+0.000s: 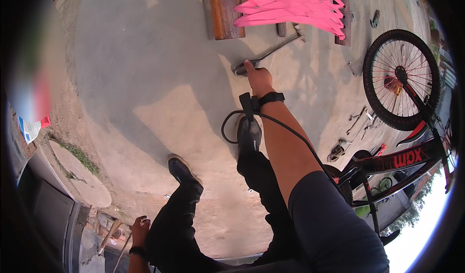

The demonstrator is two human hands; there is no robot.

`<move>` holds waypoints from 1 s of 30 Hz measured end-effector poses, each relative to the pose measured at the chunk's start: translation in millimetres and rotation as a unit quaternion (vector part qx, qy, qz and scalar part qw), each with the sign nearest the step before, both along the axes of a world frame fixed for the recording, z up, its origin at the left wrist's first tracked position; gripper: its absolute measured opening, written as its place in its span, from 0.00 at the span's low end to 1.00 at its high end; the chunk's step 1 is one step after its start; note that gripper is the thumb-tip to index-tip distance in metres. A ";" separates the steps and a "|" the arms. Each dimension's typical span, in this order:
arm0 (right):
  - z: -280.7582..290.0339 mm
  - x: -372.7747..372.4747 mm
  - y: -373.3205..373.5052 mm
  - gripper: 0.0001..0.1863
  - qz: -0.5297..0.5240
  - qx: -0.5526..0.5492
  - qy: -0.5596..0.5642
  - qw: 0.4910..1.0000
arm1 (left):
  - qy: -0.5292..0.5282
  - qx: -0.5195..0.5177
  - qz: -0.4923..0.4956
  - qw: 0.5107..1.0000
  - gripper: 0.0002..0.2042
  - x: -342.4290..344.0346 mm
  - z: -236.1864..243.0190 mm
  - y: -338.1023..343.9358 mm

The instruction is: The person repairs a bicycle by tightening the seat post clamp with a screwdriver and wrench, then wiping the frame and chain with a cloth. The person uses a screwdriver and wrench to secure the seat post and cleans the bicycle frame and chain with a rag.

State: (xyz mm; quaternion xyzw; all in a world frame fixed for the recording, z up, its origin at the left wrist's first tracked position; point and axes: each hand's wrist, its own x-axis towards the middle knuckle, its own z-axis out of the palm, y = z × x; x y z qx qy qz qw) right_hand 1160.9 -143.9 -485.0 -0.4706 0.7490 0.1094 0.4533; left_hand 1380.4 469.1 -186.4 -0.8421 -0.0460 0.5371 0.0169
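My right hand [260,79] is stretched out ahead over the concrete, closed around the near end of a long thin tool [280,46]. The tool has a slim bar and a short crosswise head beside a low wooden frame [224,11] laced with pink straps [290,4]; its exact kind is unclear. A dark rounded part [239,70] shows at its near end, partly behind my fingers. My left hand [140,229] is low at the left beside my leg, fingers curled; what it holds, if anything, is too small to make out.
A bicycle [401,80] rests at the right, its wheel toward me. Several hand tools [358,120] lie on the ground beside it. My shoes [249,135] stand on the concrete. A cable [290,130] runs along my right arm. A broom [110,235] is at the lower left.
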 end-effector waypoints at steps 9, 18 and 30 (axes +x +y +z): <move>38.9 -16.8 -14.8 0.30 -0.026 -0.007 -0.032 0.999 | -0.008 -0.047 0.111 0.993 0.18 11.5 17.7 -53.7; 252.2 -104.5 34.0 0.20 -0.156 0.238 -0.291 0.913 | 0.030 -0.088 0.085 0.992 0.20 1.6 130.8 -170.9; 565.3 -125.2 241.8 0.18 0.165 0.061 -0.340 0.924 | 0.357 -0.191 0.111 0.907 0.24 -134.1 274.1 -303.3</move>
